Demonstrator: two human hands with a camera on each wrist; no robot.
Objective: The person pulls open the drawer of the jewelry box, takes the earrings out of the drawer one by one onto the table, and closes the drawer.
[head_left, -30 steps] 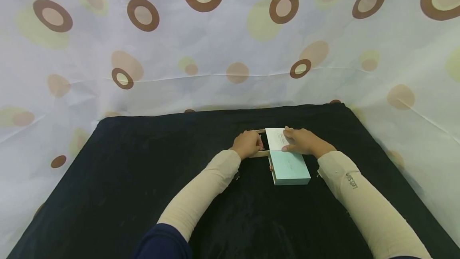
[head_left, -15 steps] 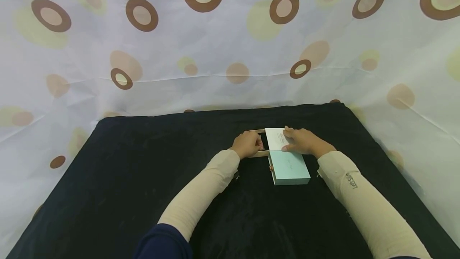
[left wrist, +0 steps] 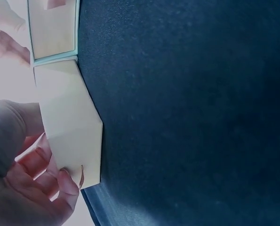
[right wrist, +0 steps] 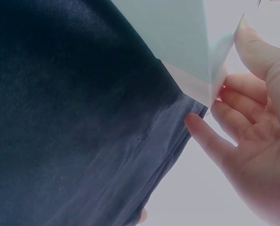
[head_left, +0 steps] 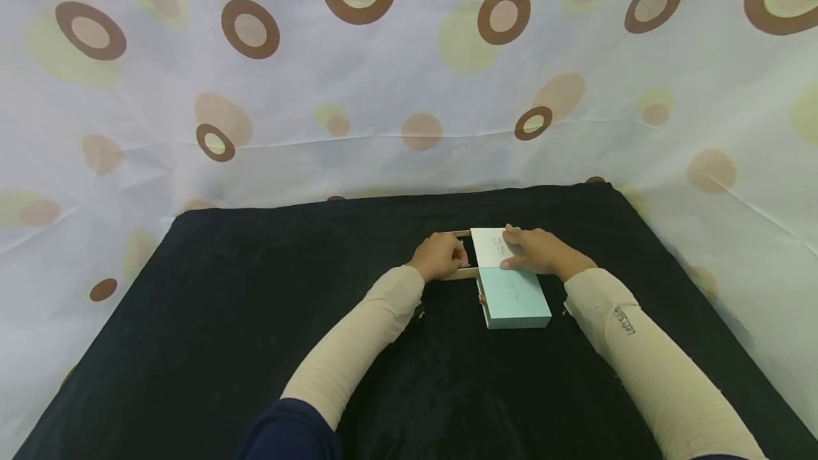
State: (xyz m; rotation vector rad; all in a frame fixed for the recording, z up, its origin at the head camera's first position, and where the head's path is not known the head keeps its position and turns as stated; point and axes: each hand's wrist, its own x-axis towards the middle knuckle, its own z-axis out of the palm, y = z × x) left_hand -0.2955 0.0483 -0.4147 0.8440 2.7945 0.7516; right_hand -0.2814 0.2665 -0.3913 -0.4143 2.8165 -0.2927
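Observation:
A white-topped slide-out box (head_left: 488, 247) with printed text lies on black cloth, its pale drawer (head_left: 461, 273) drawn out toward the left. My left hand (head_left: 439, 255) grips the drawer's outer end. In the left wrist view, its fingertips are right beside a small ribbon tab (left wrist: 81, 176) on the drawer's end. My right hand (head_left: 543, 250) holds the white-topped box, thumb on top and other fingers at the far and right side. Against the near side lies a mint-green box (head_left: 516, 297), with a reddish tab (head_left: 482, 298) on its left face.
The black cloth (head_left: 287, 318) covers the table and falls away at its edges. Behind it hangs a white curtain (head_left: 383, 91) patterned with brown and yellow circles. Both forearms wear cream sleeves (head_left: 358, 339).

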